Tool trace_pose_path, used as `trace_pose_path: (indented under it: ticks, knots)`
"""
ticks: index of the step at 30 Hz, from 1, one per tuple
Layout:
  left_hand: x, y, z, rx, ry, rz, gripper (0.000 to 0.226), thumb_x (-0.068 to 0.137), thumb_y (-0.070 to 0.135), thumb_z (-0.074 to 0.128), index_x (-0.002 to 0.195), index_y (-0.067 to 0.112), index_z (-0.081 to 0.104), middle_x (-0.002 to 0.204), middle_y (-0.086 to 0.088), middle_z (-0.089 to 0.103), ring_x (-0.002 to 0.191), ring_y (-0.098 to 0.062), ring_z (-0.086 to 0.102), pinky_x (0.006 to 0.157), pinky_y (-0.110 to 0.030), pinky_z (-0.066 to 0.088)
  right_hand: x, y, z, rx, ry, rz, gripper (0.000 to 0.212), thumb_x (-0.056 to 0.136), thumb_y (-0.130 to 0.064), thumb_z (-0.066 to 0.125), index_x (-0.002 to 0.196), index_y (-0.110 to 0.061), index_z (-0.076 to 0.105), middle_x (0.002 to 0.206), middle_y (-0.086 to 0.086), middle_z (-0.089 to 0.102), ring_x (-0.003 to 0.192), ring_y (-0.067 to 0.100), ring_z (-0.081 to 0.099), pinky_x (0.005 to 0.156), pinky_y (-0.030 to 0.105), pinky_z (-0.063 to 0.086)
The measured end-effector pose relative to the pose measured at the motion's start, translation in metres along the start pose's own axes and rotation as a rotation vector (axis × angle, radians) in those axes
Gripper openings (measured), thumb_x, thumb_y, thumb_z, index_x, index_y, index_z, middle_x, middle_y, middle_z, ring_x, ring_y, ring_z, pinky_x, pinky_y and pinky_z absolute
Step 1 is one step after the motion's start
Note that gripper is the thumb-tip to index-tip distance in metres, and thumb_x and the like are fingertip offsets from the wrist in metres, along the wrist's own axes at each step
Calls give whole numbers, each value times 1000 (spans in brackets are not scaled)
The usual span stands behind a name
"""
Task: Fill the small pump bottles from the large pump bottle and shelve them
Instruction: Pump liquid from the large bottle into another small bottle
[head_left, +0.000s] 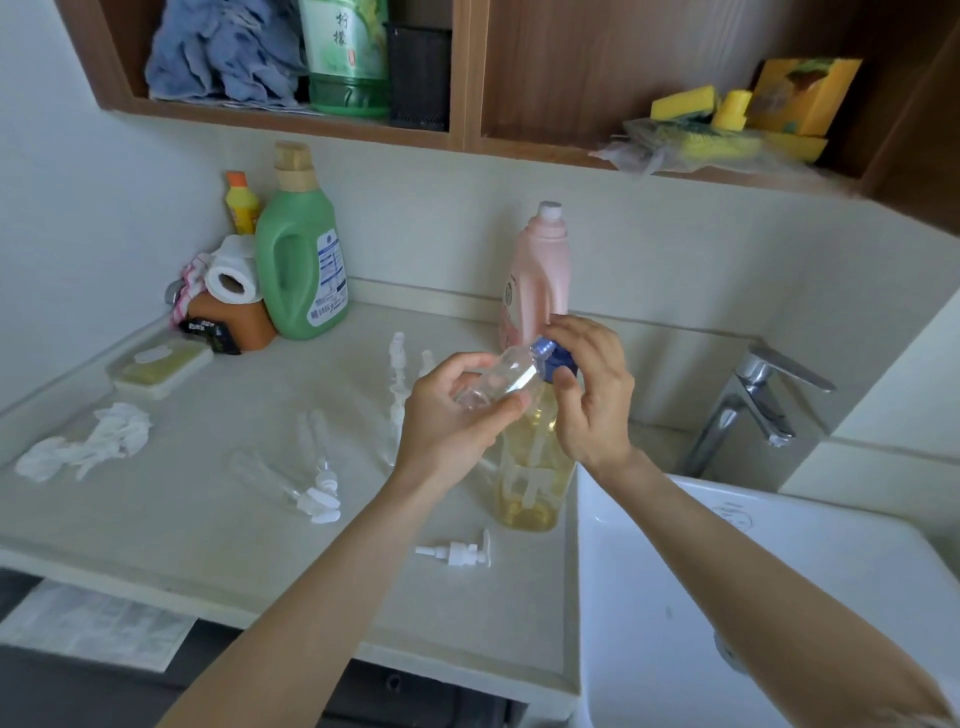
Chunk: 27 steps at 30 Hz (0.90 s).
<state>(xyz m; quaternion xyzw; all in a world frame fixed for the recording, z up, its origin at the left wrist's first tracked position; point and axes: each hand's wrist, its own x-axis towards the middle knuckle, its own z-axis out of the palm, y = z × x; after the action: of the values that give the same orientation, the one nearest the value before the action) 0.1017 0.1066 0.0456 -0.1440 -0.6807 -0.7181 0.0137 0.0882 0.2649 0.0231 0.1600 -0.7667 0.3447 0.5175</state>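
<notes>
Two hands: both grasping, above the table (260, 545)
Left hand (447, 415): grips tilted clear small bottle (498, 382)
Right hand (592, 395): fingers closed on large bottle (530, 467)'s blue pump head (556, 358)

Left hand (457, 410) curled in grip, right hand (592, 395) pinching, arms extended.

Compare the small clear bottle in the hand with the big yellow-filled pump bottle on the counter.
The small clear plastic bottle is empty, tilted and gripped by the left hand; the large clear pump bottle holds yellow liquid and stands upright on the counter. The large bottle has a blue pump head, under the right hand. Both are see-through.
</notes>
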Motion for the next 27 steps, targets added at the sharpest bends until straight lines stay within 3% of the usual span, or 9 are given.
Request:
trace_pose_path:
  ticks: [7,11,15,21,27]
  knots:
    - [5,8,0,43,-6,47,29,73,13,81,92,29,64,80,9,70,60,-2,58,61,-26,46,14,-1,-11,45,-60,-6,49,102,-34,36,110,2,67,118,0,59,115,9,52,101,25,39]
    - [7,2,-1,43,-5,30,30,69,18,82,89,31,64,80,7,71,60,-5,60,57,-26,47,7,0,0,60,-18,26,44,99,-30,40,108,4,67,114,7,63,113,21,55,100,35,43]
    - [10,-8,-4,44,-1,-19,32,60,29,80,88,28,66,74,9,68,56,-6,57,59,-25,44,-8,2,2,10,-43,26,61,101,-46,31,109,4,66,113,13,65,116,25,55,104,32,38]
    - [13,-1,-7,16,-42,-30,27,71,11,83,91,16,66,74,4,65,51,-9,52,50,-25,41,-4,-8,-2,-29,-85,29,49,97,-36,40,111,4,65,115,13,64,117,25,54,104,30,38]
    - [17,11,-9,27,-45,-16,28,65,23,83,88,26,67,79,8,70,57,-10,56,48,-25,43,22,-14,-18,-52,-174,51,38,93,-23,43,110,-1,68,117,9,65,115,20,55,102,18,36]
